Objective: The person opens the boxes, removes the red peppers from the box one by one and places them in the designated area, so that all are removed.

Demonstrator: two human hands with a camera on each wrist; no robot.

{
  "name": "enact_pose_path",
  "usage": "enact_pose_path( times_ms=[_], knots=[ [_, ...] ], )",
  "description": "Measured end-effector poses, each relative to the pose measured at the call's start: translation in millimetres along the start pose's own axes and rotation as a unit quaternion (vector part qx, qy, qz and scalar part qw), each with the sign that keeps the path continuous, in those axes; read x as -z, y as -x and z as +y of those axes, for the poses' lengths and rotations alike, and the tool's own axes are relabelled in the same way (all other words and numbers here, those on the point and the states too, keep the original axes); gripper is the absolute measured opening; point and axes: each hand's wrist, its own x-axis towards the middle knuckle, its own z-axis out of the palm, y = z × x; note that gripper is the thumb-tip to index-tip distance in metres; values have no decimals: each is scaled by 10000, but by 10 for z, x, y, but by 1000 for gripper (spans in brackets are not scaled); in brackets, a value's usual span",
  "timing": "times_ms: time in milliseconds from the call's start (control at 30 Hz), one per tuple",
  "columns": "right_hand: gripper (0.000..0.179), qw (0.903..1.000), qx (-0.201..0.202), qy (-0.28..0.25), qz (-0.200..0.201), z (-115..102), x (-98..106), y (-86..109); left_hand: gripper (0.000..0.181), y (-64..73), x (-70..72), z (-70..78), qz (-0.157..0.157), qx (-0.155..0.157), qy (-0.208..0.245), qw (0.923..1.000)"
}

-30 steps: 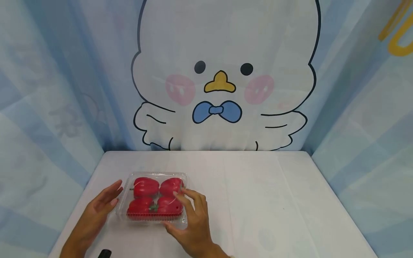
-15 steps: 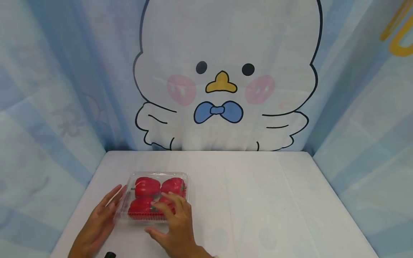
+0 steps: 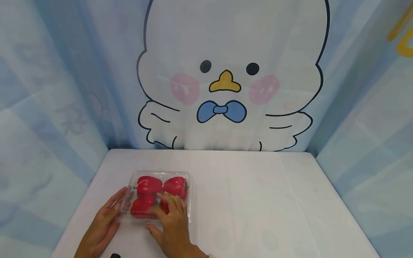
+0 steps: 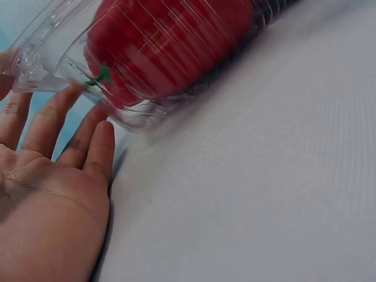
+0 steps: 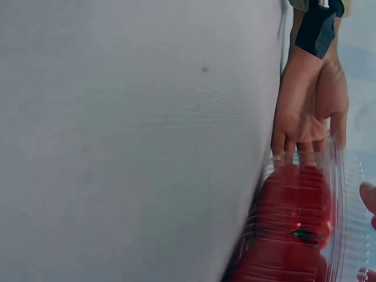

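Note:
A clear plastic box [image 3: 191,200] holding several red bell peppers [image 3: 150,187] with green stems sits on the left part of the white table. At its left end is my left hand [image 3: 101,227]; in the left wrist view the thumb lies on the box rim and the outstretched fingers [image 4: 50,126] touch the end wall below it. My right hand [image 3: 174,229] is over the front right of the box, fingers bent loosely above the lid, thumb in front of it, partly covering two peppers. In the right wrist view a fingertip [image 5: 368,197] shows beside the lid.
The white-covered table [image 3: 258,200] extends to the right of the box. Behind it hangs a curtain [image 3: 222,132] printed with a cartoon bird, and blue-white curtains [image 3: 42,143] flank the sides. A black device [image 5: 317,29] is strapped on the left wrist.
My left hand has come up against the box's left end and now holds its rim. My right hand has shifted left from the box's right edge over its front. The box has barely moved.

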Motion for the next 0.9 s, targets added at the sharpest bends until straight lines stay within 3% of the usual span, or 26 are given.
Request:
enact_pose_path(
  times_ms=[533, 900],
  knots=[
    [17, 9996, -167, 142, -160, 25, -3, 21, 50, 9, -25, -21, -195, -315, 15, 9993],
    [13, 9992, -240, 283, -165, 68, -12, 29, 50, 12, -61, -33, 60, -308, -349, 9989]
  ],
)
